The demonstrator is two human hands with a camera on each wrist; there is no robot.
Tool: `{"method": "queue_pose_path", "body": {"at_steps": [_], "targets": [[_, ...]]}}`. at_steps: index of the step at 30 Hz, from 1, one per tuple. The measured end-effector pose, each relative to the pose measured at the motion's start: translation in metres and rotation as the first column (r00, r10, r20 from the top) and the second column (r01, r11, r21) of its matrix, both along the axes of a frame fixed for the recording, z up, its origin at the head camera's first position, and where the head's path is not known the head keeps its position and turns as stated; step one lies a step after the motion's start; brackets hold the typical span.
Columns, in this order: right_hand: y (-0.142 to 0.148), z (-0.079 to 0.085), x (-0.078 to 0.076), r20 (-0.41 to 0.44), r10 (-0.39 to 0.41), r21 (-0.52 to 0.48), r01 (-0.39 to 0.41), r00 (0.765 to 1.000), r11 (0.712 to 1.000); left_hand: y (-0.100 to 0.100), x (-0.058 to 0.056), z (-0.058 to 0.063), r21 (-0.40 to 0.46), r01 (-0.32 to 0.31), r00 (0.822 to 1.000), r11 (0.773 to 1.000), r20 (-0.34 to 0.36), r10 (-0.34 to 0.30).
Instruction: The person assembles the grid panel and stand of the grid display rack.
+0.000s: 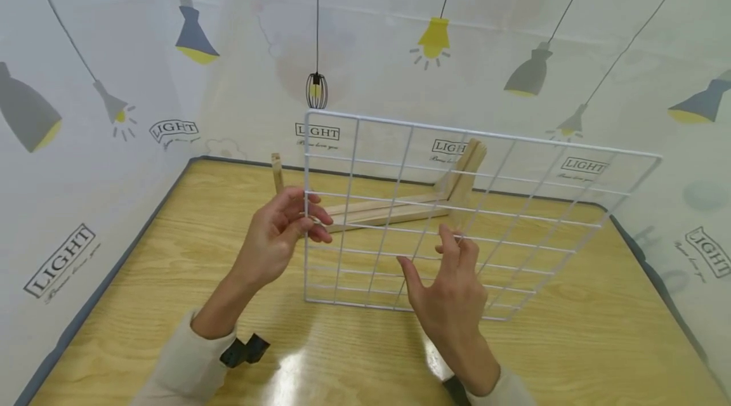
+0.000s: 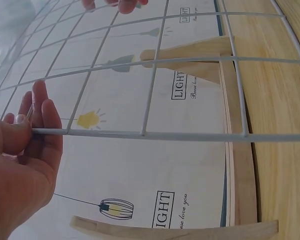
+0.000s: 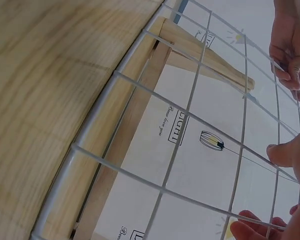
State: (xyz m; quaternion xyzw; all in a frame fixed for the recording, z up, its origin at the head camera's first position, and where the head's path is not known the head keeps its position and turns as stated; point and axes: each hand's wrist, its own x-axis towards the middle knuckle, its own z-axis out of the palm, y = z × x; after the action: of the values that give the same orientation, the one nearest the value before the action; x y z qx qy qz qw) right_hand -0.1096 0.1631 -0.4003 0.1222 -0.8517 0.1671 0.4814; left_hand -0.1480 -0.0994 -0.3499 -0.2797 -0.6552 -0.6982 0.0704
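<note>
- White wire grid panel (image 1: pixel 457 216) standing upright on the wooden desk (image 1: pixel 571 342), bottom edge touching the top.
- Left hand (image 1: pixel 274 238) pinching the panel's left edge between thumb and fingers.
- Right hand (image 1: pixel 451 292) against the lower wires, fingers relaxed, gripping nothing.
- Behind the panel, wooden stand (image 1: pixel 400 203) lying on the desk.

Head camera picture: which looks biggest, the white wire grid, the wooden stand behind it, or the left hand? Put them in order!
1. Wire grid, biggest by far.
2. Wooden stand, long but partly hidden behind the grid.
3. Left hand, pinching the grid's left edge.
The stand sits farther from the camera, so it looks smaller than it really is.
</note>
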Motion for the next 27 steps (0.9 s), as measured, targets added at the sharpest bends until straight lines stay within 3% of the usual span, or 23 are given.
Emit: {"method": "queue_pose_path", "body": {"at_steps": [9,15,21,24,27], "targets": [[0.000,0.001,-0.006,-0.016,0.028,-0.036,-0.029,0.999,0.999,-0.002,-0.006,-0.003,0.039,0.074,0.996,0.996,-0.043,-0.073],[0.002,0.002,-0.008,-0.005,0.062,-0.093,-0.062,0.998,0.994,0.000,-0.008,-0.002,0.003,0.089,0.995,0.996,-0.046,-0.088],[0.005,0.003,-0.009,0.005,0.093,-0.123,-0.092,0.996,0.988,-0.006,-0.012,0.000,-0.021,0.153,0.986,0.988,-0.064,-0.154],[0.007,0.005,-0.010,0.000,0.104,-0.127,-0.104,0.995,0.986,-0.012,-0.014,0.002,-0.014,0.071,0.990,0.997,-0.119,-0.072],[0.009,0.007,-0.011,0.007,0.105,-0.146,-0.103,0.994,0.984,-0.019,-0.017,0.004,0.064,-0.110,0.976,0.992,-0.183,0.120]]}}
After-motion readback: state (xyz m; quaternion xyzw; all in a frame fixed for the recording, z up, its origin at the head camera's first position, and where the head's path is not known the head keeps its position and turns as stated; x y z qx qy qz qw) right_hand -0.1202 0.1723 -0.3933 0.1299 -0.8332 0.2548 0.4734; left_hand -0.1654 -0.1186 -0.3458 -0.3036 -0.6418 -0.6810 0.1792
